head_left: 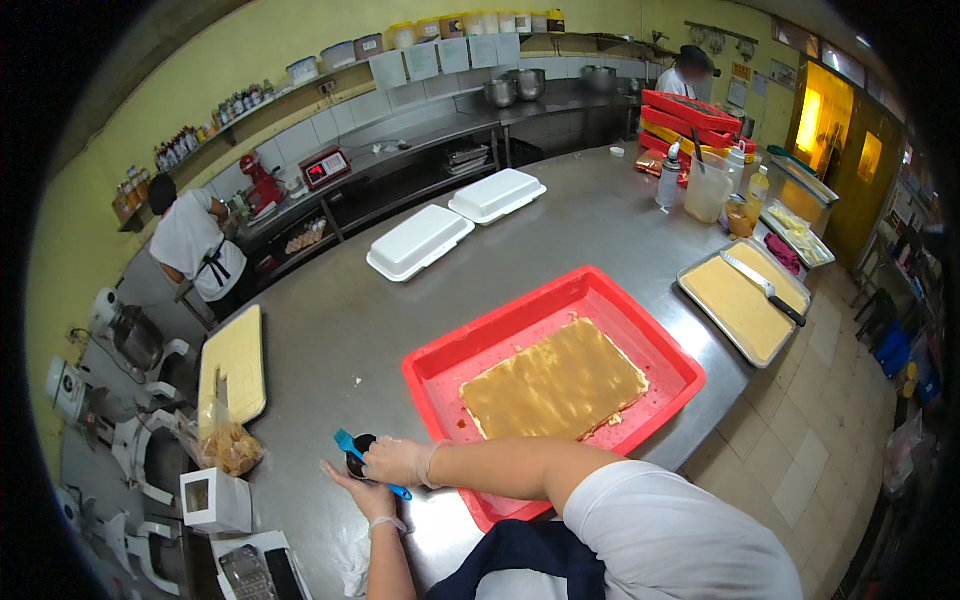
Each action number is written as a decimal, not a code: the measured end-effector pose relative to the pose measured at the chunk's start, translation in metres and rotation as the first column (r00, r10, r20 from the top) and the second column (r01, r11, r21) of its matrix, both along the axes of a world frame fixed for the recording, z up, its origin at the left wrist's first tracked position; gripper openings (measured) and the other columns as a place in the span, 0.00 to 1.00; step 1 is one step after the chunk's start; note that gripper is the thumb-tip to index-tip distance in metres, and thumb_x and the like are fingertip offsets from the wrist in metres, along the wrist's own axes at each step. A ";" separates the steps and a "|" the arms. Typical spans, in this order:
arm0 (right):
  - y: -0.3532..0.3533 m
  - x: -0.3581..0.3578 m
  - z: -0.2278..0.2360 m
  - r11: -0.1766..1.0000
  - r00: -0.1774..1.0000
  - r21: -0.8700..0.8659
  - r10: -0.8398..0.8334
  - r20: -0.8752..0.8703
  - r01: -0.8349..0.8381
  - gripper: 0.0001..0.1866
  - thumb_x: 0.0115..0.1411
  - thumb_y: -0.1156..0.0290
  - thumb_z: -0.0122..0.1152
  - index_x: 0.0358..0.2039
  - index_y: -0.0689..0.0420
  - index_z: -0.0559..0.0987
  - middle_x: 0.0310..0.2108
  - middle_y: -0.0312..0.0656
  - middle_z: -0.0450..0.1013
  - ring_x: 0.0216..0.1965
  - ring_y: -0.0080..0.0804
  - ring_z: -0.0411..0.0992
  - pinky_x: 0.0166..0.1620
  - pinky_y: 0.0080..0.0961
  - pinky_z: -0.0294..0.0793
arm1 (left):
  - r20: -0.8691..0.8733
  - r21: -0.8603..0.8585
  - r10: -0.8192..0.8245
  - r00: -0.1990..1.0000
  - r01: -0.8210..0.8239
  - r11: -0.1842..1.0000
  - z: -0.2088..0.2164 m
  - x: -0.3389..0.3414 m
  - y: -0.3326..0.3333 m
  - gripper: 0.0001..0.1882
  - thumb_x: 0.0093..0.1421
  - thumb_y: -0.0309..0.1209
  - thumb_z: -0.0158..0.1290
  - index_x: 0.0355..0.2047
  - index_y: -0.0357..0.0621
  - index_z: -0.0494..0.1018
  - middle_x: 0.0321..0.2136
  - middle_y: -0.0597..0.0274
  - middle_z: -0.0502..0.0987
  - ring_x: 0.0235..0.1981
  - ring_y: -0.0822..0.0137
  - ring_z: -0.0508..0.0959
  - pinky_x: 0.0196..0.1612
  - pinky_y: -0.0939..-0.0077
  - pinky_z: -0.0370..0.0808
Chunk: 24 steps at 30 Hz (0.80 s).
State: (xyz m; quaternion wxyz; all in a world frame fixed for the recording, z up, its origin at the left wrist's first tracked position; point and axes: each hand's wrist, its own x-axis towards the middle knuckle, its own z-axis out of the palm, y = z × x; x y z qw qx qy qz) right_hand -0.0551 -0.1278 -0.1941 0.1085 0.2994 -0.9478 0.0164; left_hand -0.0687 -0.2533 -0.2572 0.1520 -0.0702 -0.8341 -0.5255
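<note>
Left of the red tray, both my gloved hands meet at a small black bowl. My left hand cups it from below, palm up, with the fingertips reaching past its side. From above, my right hand is closed at the bowl on a blue pastry brush, whose bristle end points up and left; the handle end pokes out below the hand. Inside the red tray lies a rectangular sheet cake with a glossy brown topping and pale uneven edges. My right forearm crosses over the tray's near side.
Two white foam boxes stand beyond the tray. A pan of plain cake bears a bread knife at right; another pan sits at left near a white box. Bottles and stacked red trays occupy the far right. Two people work farther back.
</note>
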 end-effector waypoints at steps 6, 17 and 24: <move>0.001 0.011 0.016 0.995 0.983 -0.063 -0.064 0.173 0.075 0.25 0.55 0.72 0.53 0.55 0.51 0.66 0.45 0.47 0.70 0.43 0.45 0.73 0.47 0.39 0.72 | 0.172 0.061 -0.034 0.984 0.024 0.998 0.009 0.002 0.003 0.64 0.42 0.28 0.68 0.67 0.49 0.30 0.59 0.44 0.59 0.57 0.51 0.66 0.61 0.62 0.60; 0.219 0.134 0.014 0.841 0.827 -0.045 -0.518 0.219 0.539 0.34 0.63 0.54 0.45 0.63 0.62 0.56 0.64 0.54 0.53 0.65 0.48 0.51 0.66 0.36 0.50 | 0.136 -0.111 -0.113 0.984 0.128 0.986 -0.007 0.016 -0.026 0.59 0.39 0.30 0.66 0.65 0.38 0.39 0.64 0.41 0.46 0.66 0.46 0.46 0.67 0.59 0.47; 0.222 0.115 0.040 0.827 0.625 0.201 -0.535 0.568 0.525 0.36 0.64 0.49 0.39 0.65 0.62 0.51 0.67 0.53 0.47 0.68 0.45 0.45 0.68 0.35 0.46 | 0.132 0.078 -0.059 0.989 0.049 0.996 0.015 0.043 -0.030 0.49 0.44 0.23 0.53 0.65 0.38 0.41 0.64 0.44 0.45 0.67 0.47 0.47 0.67 0.59 0.46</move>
